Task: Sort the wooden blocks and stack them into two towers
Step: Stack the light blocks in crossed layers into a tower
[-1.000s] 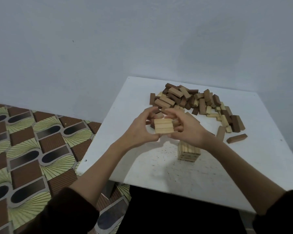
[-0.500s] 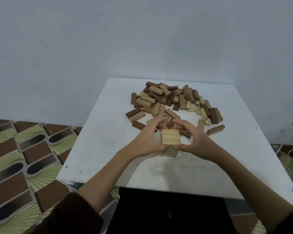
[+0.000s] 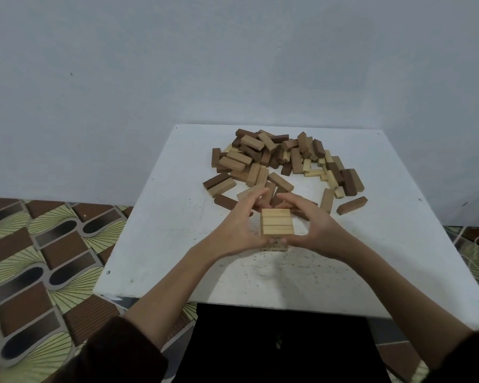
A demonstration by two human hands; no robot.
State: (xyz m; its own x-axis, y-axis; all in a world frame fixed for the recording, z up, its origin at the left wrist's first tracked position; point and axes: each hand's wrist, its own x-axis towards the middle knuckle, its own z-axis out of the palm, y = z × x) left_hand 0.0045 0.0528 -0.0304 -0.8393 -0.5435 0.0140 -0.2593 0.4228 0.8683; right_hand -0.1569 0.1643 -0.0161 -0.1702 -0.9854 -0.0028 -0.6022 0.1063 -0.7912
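Both hands are cupped round the top layer (image 3: 277, 222), three pale blocks lying side by side as a flat square with their long edges running left to right. This layer sits on the pale tower (image 3: 277, 246), of which only a speckled strip of the lower courses shows beneath it, standing on the white table (image 3: 177, 230) near the front middle. The left hand (image 3: 239, 226) lies close along the layer's left side, its fingers (image 3: 256, 196) curled over toward the far left corner and its thumb (image 3: 256, 239) tucked in at the near left corner. The right hand (image 3: 315, 229) mirrors it on the other side: its fingers (image 3: 291, 199) bend in toward the far right corner and its thumb reaches the near right corner, while a sliver of table shows between its palm and the layer's right edge. So the layer sits between the two palms, held at its corners rather than wrapped, with its whole top face uncovered; how firmly either hand presses cannot be told. Behind the hands, toward the far edge of the table, lies the loose pile (image 3: 274, 156) of mixed pale and dark brown blocks, its nearest pieces just beyond the fingertips. A single dark block (image 3: 351, 205) lies apart to the right of the pile. Dark sleeves (image 3: 116, 355) cover the forearms at the bottom, and a patterned floor (image 3: 39, 258) shows to the left of the table.
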